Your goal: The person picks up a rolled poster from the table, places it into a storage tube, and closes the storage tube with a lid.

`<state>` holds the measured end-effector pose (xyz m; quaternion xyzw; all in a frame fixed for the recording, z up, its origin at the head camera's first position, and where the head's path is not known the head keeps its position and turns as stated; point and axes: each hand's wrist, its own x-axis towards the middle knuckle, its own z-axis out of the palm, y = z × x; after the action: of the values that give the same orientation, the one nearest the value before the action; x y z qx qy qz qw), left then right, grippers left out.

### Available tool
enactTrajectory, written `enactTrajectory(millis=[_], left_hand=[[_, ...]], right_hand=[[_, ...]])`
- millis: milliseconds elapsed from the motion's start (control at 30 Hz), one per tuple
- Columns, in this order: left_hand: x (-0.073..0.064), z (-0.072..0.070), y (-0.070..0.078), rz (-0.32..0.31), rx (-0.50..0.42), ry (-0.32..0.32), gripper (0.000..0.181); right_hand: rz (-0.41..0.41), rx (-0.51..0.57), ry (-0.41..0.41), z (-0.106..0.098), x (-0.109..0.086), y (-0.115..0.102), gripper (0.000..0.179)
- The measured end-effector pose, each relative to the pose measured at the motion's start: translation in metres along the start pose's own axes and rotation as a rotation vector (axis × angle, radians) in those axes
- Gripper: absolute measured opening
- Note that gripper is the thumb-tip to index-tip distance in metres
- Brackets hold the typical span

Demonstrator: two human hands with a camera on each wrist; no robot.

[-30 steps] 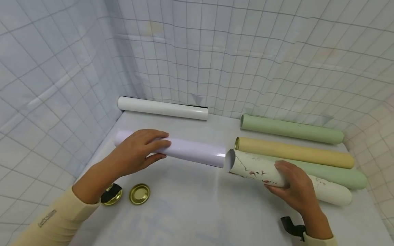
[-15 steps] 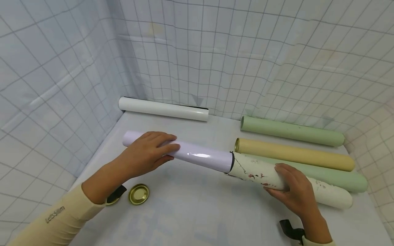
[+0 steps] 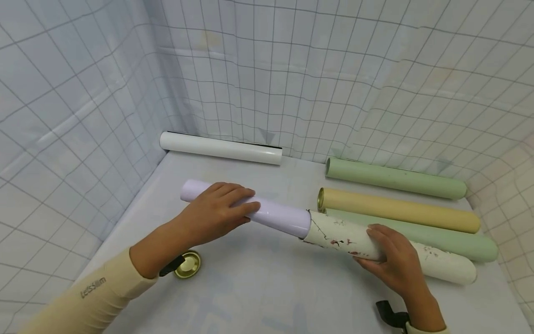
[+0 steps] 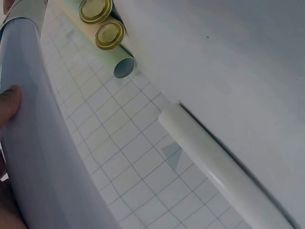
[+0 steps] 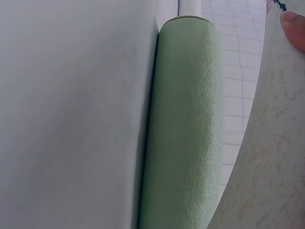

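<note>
My left hand (image 3: 217, 213) grips a glossy lavender paper roll (image 3: 283, 217) from above, fingers on its far side and thumb on the near side. The roll's right end sits inside the mouth of a cream floral tube (image 3: 342, 234), so that end is hidden. My right hand (image 3: 394, 260) holds the floral tube around its middle. In the left wrist view the lavender roll (image 4: 43, 143) runs up into the tube at the top left. The right wrist view has the floral tube (image 5: 267, 152) along its right side, with a fingertip on it.
Behind the floral tube lie a light green tube (image 3: 459, 239), a yellow tube (image 3: 400, 209) with a gold end, and another green tube (image 3: 396, 178). A white roll (image 3: 221, 147) rests at the back left. A gold lid (image 3: 192, 265) lies near my left wrist.
My left hand has moved right with the lavender roll, whose right end has gone from the floral tube's mouth to inside it. The right hand has hardly moved. My left wrist now hides one gold lid.
</note>
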<state>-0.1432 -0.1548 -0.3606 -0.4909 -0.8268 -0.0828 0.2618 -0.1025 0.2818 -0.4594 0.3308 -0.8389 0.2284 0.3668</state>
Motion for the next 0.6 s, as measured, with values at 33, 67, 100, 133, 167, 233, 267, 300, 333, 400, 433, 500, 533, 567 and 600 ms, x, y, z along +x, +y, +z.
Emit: enactTrajectory(millis=[33,67,100,133,167,233,267,300,333,400,433,500,533,567,600], left_hand=[[0.001,0.0,0.0,-0.004,0.003,0.0,0.041],[0.001,0.0,0.0,-0.006,0.005,0.002,0.041],[0.001,0.0,0.0,-0.006,0.008,0.003,0.042],[0.001,0.0,0.0,-0.006,0.012,0.0,0.042],[0.001,-0.001,0.0,-0.006,0.014,-0.002,0.042],[0.0,-0.002,0.001,-0.002,0.023,-0.007,0.042],[-0.001,-0.003,0.001,0.002,0.029,-0.01,0.043],[-0.001,-0.003,0.002,0.004,0.033,-0.012,0.043],[-0.001,-0.003,0.002,0.006,0.036,-0.011,0.044],[-0.001,-0.003,0.004,0.01,0.039,-0.007,0.044],[-0.001,-0.002,0.004,0.013,0.042,-0.006,0.044],[0.0,0.0,0.007,0.018,0.044,-0.005,0.044],[0.001,0.002,0.008,0.023,0.048,-0.007,0.043],[0.003,0.003,0.01,0.027,0.051,-0.008,0.042],[0.005,0.005,0.012,0.032,0.056,-0.011,0.042]], right_hand=[[0.0,0.0,0.003,0.0,0.0,0.0,0.067],[0.0,-0.002,0.007,0.0,0.0,0.0,0.067],[0.0,-0.003,0.009,0.0,0.0,0.0,0.067],[-0.001,-0.003,0.01,0.0,0.001,0.0,0.067],[-0.003,0.0,0.012,0.0,0.001,0.0,0.067],[-0.004,0.003,0.01,0.0,0.001,0.0,0.066],[-0.004,0.003,0.007,0.001,0.001,0.0,0.066],[-0.004,0.003,0.004,0.001,0.001,0.0,0.066],[-0.003,0.002,0.005,0.001,0.0,0.0,0.066],[-0.001,-0.002,0.005,0.002,0.0,-0.001,0.066],[0.0,-0.003,0.005,0.002,0.0,-0.001,0.067],[-0.002,-0.003,0.007,0.004,0.001,-0.001,0.067],[-0.002,-0.001,0.004,0.004,0.001,-0.002,0.067],[-0.003,0.002,0.001,0.005,0.001,-0.002,0.067],[-0.005,0.005,-0.001,0.006,0.001,-0.003,0.066]])
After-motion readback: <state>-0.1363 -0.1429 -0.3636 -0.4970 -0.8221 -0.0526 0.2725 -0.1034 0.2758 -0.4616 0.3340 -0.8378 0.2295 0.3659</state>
